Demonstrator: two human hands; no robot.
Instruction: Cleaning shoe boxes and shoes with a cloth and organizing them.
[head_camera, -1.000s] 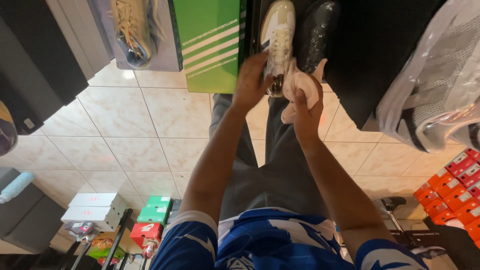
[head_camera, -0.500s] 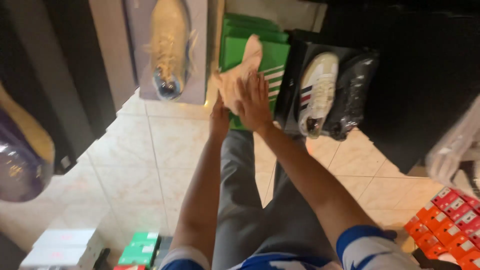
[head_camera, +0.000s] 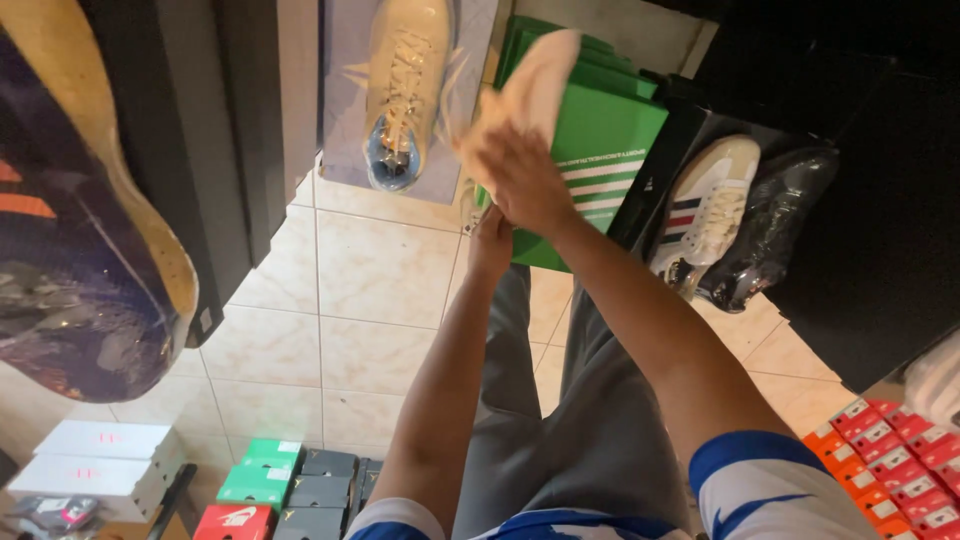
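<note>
Wide run of pale floor tiles (head_camera: 380, 270) open through the middle, the main free room, hemmed by a dark cabinet edge (head_camera: 235, 150) on the left and a black shelf block (head_camera: 860, 230) on the right. Large dark-and-tan shoe (head_camera: 90, 230) looming close at the left border, blurred. Grey trouser legs (head_camera: 590, 430) filling the lower centre, blue-and-white sleeve (head_camera: 770, 490) at the bottom right.

Stacked green shoeboxes (head_camera: 600, 140) with white stripes up top, lids tilted, lying against the black shelf. To their left, a pale blue open box (head_camera: 345, 90) holding a cream boot with a blue toe (head_camera: 400, 90), laces up. To their right, a white sneaker with striped side (head_camera: 705, 210) beside a black shoe wrapped in clear plastic (head_camera: 770, 240), both in a black tray.

Right hand (head_camera: 525, 180) closed around a sheet of cream wrapping paper (head_camera: 535, 75), fingers curled tight, paper lifted over the green lids and just beside the cream boot. Left hand (head_camera: 492, 245) directly beneath, mostly hidden behind the right; grip cannot be told.

Along the bottom edge: white boxes (head_camera: 100, 460) far left, small green, grey and red boxes (head_camera: 285, 485) in rows, a bank of red-orange boxes (head_camera: 890, 450) at the right corner.
</note>
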